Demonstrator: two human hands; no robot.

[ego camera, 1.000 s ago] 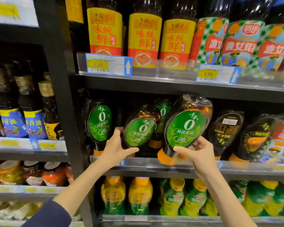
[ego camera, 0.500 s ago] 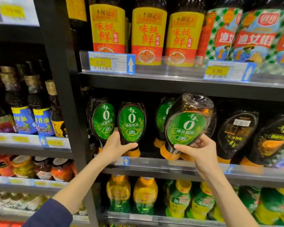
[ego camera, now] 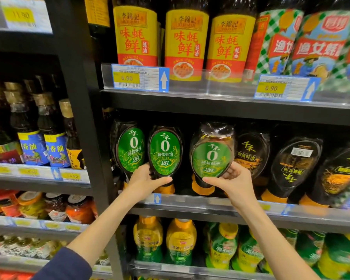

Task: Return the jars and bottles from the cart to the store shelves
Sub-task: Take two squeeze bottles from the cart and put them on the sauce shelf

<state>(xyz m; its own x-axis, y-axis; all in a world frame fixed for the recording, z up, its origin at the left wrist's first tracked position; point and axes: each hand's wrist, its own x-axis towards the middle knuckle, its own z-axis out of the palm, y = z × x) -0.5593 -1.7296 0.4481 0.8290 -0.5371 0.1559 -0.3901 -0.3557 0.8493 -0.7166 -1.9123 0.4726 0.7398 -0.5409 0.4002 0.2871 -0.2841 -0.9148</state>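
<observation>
Dark blue sleeve (ego camera: pixel 69 263) sits low at L; both bare forearms reach up to the middle shelf (ego camera: pixel 190 202).

L hand (ego camera: pixel 148 179) grips the lower body of a green-label bottle (ego camera: pixel 165 152). Thumb curls across the front under the label; fingers go round behind, out of sight. This bottle stands upright, orange cap down behind the clear shelf rail. It is just beside a shelved green-label bottle (ego camera: pixel 130 150) on its L.

R hand (ego camera: pixel 233 182) holds a second green-label bottle (ego camera: pixel 211 156) from the R side, w/ thumb across the front under the label and fingers curled at the side. This one tilts: clear base up and leaning R, orange cap low, near the shelf. Can't tell if the cap touches the shelf. A dark gap sits btwn the two held bottles.

Same shelf, further R: dark-label bottles (ego camera: pixel 251 152), also cap-down. Shelf below: yellow-and-green bottles (ego camera: pixel 180 241). Shelf above: tall yellow-label bottles (ego camera: pixel 185 41), w/ a price tag (ego camera: pixel 139 77) reading 6.90 on the rail in front.

Past the black post (ego camera: pixel 79 98), L bay: blue-label bottles (ego camera: pixel 30 148), and jars (ego camera: pixel 79 209) one shelf down.
</observation>
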